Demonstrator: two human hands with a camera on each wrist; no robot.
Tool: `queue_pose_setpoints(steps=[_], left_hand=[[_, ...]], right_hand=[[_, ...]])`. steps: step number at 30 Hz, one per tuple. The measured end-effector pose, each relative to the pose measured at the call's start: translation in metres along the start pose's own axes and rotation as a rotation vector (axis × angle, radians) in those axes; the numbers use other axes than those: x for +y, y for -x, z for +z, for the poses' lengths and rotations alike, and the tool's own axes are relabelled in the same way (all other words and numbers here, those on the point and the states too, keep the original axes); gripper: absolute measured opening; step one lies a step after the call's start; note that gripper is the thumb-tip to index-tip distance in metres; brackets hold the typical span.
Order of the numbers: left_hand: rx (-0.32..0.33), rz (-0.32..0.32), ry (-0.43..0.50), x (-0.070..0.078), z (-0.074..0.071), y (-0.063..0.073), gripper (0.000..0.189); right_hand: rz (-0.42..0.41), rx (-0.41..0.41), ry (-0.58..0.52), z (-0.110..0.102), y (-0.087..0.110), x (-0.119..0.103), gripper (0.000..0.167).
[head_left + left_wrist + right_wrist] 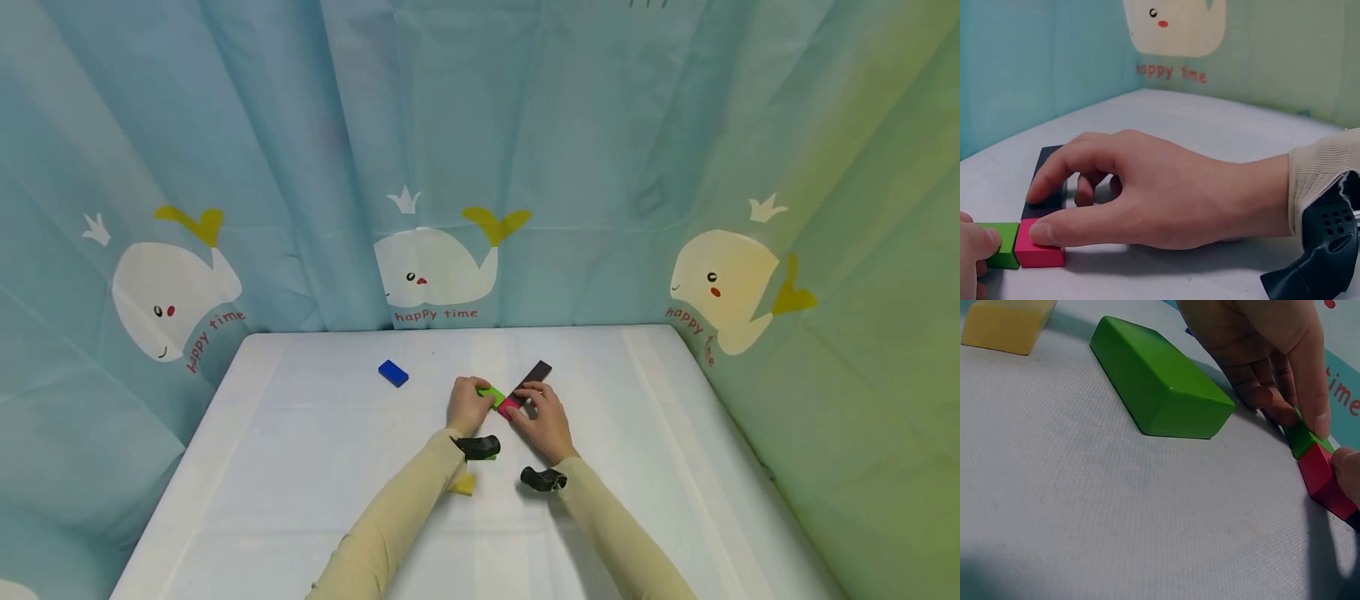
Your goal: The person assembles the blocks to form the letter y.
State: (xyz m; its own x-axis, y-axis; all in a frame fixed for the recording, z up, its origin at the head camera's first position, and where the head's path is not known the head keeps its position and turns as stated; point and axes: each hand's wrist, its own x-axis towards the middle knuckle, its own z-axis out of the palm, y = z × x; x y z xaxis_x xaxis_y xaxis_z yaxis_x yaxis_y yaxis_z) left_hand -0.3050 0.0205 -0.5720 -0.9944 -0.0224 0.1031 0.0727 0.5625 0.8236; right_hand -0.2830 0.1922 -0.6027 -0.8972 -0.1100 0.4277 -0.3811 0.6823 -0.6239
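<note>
Centre frame, a green block (1007, 251) is being pinched in the left hand (469, 407); just beside, a pink block (1042, 257) and black block (537, 372) are touched by the right hand (548, 423), thumb and forefinger apart.

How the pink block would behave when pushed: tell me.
The pink block should slide rather than roll, its faces looking flat. It could nudge the adjacent green block too. Its straight edges suggest stiffness.

Blue-green curtain (600, 108): red "happy time" (437, 315) under each of three whales (438, 271).
</note>
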Motion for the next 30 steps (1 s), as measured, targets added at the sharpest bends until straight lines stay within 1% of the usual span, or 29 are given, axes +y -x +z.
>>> queue_pose_setpoints(steps=[4, 11, 14, 19, 25, 30], left_hand=[[0.011, 0.001, -0.010, 0.0012, 0.0000, 0.0022, 0.018], [0.046, 0.006, -0.027, 0.0044, 0.0011, 0.0032, 0.018], [0.050, 0.004, -0.037, 0.0047, 0.0014, 0.0033, 0.018], [0.049, 0.006, -0.043, 0.0050, 0.0012, 0.0037, 0.017], [0.028, -0.019, -0.035, 0.0059, 0.0014, 0.0034, 0.016], [0.019, -0.003, -0.029, 0.0030, -0.0010, 0.0036, 0.017]], right_hand=[[-0.003, -0.001, 0.003, 0.0007, 0.0005, 0.0009, 0.033], [-0.038, 0.031, 0.005, 0.0005, -0.0018, -0.0005, 0.033], [-0.037, 0.030, 0.005, 0.0001, -0.0024, -0.0014, 0.034], [-0.005, 0.003, 0.001, -0.0007, -0.0018, -0.0016, 0.034], [-0.004, 0.000, 0.004, -0.0004, -0.0016, -0.0010, 0.034], [0.015, -0.010, -0.005, 0.0015, -0.0013, -0.0012, 0.033]])
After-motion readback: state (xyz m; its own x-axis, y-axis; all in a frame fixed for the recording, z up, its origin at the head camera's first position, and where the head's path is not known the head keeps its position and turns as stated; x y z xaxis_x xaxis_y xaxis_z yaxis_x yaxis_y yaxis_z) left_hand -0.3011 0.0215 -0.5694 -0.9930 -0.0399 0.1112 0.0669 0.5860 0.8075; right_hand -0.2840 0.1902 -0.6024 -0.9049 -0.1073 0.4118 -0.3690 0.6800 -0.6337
